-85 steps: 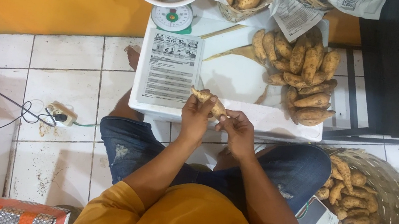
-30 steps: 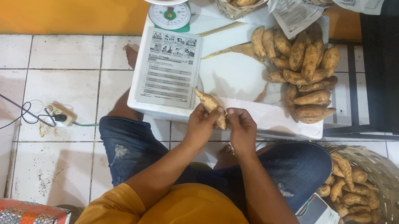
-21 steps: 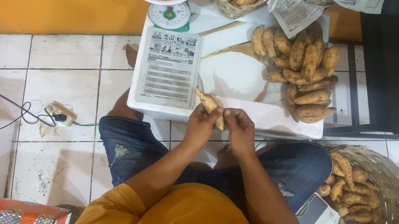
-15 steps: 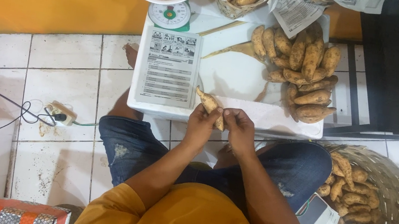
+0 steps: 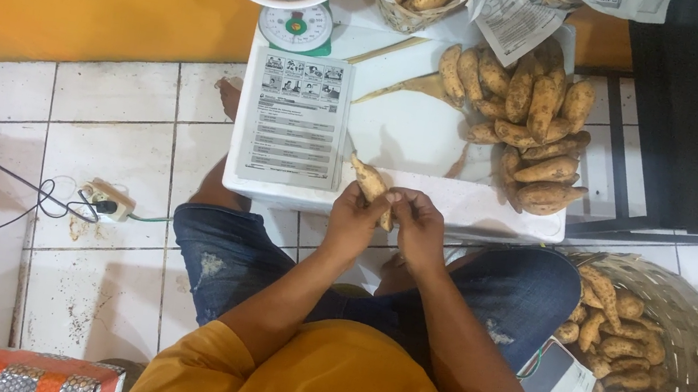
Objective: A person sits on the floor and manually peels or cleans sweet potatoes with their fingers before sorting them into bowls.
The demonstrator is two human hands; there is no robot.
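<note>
Both hands meet just above the near edge of the white foam box [image 5: 492, 212]: the left hand [image 5: 355, 220] and right hand [image 5: 419, 227] pinch a small, tapered brown sweet potato [image 5: 371, 184] at its lower end. It looks firm, light, dusty-skinned; gripping mid-body seems safest. Beyond lies a heap of sweet potatoes [image 5: 527, 126].

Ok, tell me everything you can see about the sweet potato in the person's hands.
The sweet potato is small, elongated and tan-brown with a dull, earthy skin, tapering to a thin tip at its upper left end. It lies tilted, tip up and away from the person, over the near edge of the white foam box. The left hand and right hand both pinch its lower end, fingertips meeting there. That end is hidden by fingers.
</note>
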